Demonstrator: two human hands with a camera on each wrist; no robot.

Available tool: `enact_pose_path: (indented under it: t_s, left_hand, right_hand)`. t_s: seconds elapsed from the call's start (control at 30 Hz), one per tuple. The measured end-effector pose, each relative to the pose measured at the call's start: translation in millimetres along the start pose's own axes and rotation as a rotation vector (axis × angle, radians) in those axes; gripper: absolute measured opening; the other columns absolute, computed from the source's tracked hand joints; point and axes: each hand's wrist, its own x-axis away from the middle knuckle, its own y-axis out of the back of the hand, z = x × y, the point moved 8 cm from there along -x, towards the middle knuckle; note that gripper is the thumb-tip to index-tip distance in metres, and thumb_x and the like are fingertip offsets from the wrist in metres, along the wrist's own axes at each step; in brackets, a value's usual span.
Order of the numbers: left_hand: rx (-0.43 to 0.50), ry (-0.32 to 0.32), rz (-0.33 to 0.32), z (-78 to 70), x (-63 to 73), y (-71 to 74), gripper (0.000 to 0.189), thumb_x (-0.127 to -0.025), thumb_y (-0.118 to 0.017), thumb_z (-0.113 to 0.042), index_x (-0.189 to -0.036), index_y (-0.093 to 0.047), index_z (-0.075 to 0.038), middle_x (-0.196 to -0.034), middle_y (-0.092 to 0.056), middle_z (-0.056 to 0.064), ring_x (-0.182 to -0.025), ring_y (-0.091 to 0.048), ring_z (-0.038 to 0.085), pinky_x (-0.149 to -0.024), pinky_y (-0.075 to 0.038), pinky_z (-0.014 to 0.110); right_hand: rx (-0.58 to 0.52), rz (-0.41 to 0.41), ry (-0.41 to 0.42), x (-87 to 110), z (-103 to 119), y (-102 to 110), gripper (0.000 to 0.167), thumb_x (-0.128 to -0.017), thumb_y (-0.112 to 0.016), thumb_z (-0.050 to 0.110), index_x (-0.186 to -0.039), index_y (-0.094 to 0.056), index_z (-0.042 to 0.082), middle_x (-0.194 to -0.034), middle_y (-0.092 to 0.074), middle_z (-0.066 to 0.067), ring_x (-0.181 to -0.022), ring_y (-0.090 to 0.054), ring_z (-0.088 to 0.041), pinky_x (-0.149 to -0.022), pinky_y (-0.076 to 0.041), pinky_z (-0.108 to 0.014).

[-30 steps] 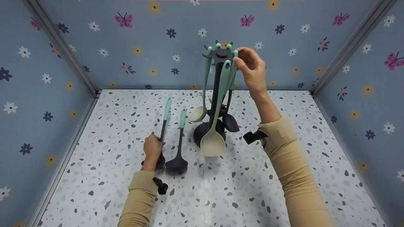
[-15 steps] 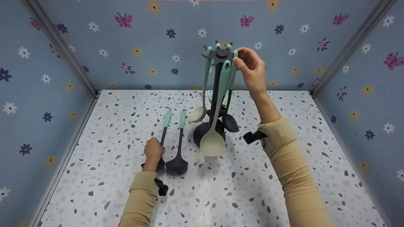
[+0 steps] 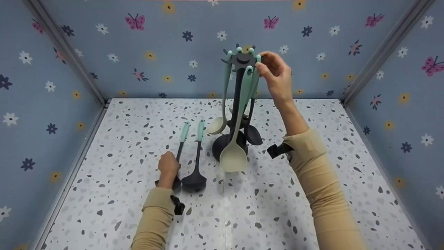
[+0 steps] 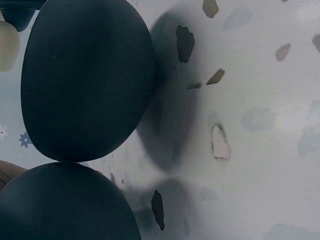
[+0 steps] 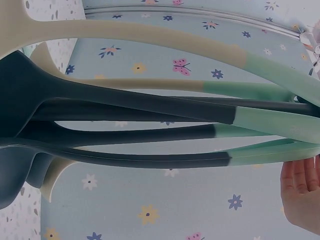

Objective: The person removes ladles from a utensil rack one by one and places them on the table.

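My left hand [image 3: 168,166] grips the dark shaft of a black ladle [image 3: 185,131] with a mint handle, its bowl mostly hidden under the wrist. To its right lies a second black ladle [image 3: 194,182]. The left wrist view shows two rounded dark bowls side by side, the upper bowl [image 4: 85,80] filling more of the picture. My right hand [image 3: 277,78] pinches the mint handle top of a black utensil [image 3: 254,134] hanging on the dark utensil stand [image 3: 243,60]. In the right wrist view several hanging utensils [image 5: 150,102] run across, with fingertips at the handle.
A cream spoon [image 3: 234,158] hangs at the front of the stand, a smaller cream one [image 3: 216,125] at its left. The stand's round base [image 3: 218,147] rests on the speckled tabletop [image 3: 277,194]. Blue patterned panels [image 3: 156,45] enclose the back and both sides.
My left hand has drawn its ladle a little toward me; the handle tip now lies nearly level with the other ladle's. The right hand keeps its place on the stand.
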Motion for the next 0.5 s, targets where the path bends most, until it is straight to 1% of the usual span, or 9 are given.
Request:
enact_pose_path:
  t_s: [0.13,0.33,0.5]
  left_hand:
    - [0.018,0.003,-0.014,0.4,0.2,0.4,0.018,-0.067,-0.066,0.004,-0.082,-0.057,0.01,-0.081,-0.06,0.026,-0.075,-0.059,0.039,-0.062,-0.047,0.047]
    - [0.0,-0.013,-0.038,-0.1,0.5,-0.3,0.021,-0.067,-0.067,0.003,-0.084,-0.056,0.011,-0.083,-0.059,0.029,-0.077,-0.058,0.041,-0.064,-0.047,0.047]
    - [0.0,-0.003,-0.042,0.6,-0.2,-2.2,0.021,-0.068,-0.067,0.004,-0.085,-0.057,0.011,-0.084,-0.059,0.028,-0.077,-0.059,0.039,-0.065,-0.047,0.046]
  right_hand:
    - [-0.001,-0.004,-0.008,-0.5,-0.5,-0.2,0.022,-0.08,-0.058,0.006,-0.101,-0.058,0.0,-0.087,-0.056,-0.009,-0.074,-0.049,-0.019,-0.065,-0.042,-0.028]
    - [-0.016,-0.009,-0.004,-0.3,-0.5,-0.2,0.02,-0.08,-0.058,0.004,-0.1,-0.057,-0.001,-0.087,-0.055,-0.009,-0.073,-0.048,-0.018,-0.065,-0.041,-0.028]
    - [-0.011,-0.013,0.0,-0.8,0.0,0.0,0.02,-0.08,-0.058,0.004,-0.1,-0.058,-0.001,-0.086,-0.056,-0.009,-0.073,-0.048,-0.018,-0.065,-0.041,-0.027]
